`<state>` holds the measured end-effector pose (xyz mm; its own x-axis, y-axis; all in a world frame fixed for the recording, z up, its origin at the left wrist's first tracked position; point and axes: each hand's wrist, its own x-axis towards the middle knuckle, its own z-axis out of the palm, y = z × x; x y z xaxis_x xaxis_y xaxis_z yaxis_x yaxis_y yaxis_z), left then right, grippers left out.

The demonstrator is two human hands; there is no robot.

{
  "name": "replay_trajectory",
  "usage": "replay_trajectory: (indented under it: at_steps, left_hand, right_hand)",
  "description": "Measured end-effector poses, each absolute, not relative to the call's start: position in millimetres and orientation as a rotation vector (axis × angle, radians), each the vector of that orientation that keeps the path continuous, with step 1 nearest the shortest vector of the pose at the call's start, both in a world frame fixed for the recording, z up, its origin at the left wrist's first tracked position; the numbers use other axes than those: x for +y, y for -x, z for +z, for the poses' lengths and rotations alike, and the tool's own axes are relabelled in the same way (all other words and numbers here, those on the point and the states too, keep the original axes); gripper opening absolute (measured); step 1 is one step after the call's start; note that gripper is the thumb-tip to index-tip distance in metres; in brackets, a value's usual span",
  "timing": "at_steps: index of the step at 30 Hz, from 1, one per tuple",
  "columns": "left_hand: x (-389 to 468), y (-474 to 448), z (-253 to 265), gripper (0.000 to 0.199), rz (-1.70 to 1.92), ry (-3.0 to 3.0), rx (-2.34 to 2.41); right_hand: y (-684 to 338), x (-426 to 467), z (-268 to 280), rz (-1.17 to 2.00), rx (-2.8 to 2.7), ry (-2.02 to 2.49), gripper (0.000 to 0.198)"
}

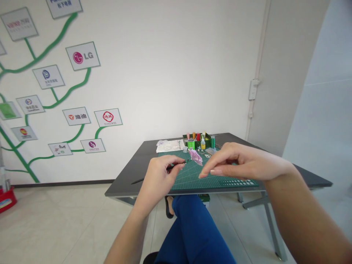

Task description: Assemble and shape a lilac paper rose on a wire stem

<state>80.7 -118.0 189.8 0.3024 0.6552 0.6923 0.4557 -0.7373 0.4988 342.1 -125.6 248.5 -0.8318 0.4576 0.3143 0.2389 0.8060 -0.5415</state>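
My left hand (pixel 162 175) is closed, thumb against fingers, on a thin dark stick (pixel 176 165). Its rear end pokes out behind the hand over the table; whether it is a tool or a stem I cannot tell. At the stick's front tip, which looks greenish, sits a pale pink-purple flower (pixel 195 157) with ruffled petals. My right hand (pixel 235 161) hovers to the right of the flower, palm down, fingers bent and thumb apart from the forefinger. Nothing shows in it. Beneath both hands lies a green cutting mat (pixel 189 179) with a grid.
On the dark table (pixel 132 170), a green box (pixel 207 138) holds thread spools. Before it stand a bright green tin (pixel 191 144) and a yellow-labelled bottle (pixel 202 143). Scissors (pixel 207 156) lie nearby. White sheets (pixel 169 146) rest at the back left, near the wall.
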Motion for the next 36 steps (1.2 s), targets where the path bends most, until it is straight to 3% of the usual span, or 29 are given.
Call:
replay_trajectory:
  at_steps: [9, 18, 36]
  left_hand:
    - [-118.6, -79.9, 189.8, 0.015, 1.406, -2.327, 1.023]
    - [-117.1, -77.6, 190.1, 0.015, 1.400, -2.250, 1.029]
    - [-122.2, -87.6, 195.2, 0.016, 1.353, -2.395, 0.996]
  right_hand:
    - [-351.5, -117.1, 255.6, 0.907, -2.537, 0.603, 0.039]
    - [-349.6, -118.4, 260.1, 0.775, -2.651, 0.439, 0.034]
    - [-342.3, -76.9, 287.4, 0.953, -2.523, 0.412, 0.041]
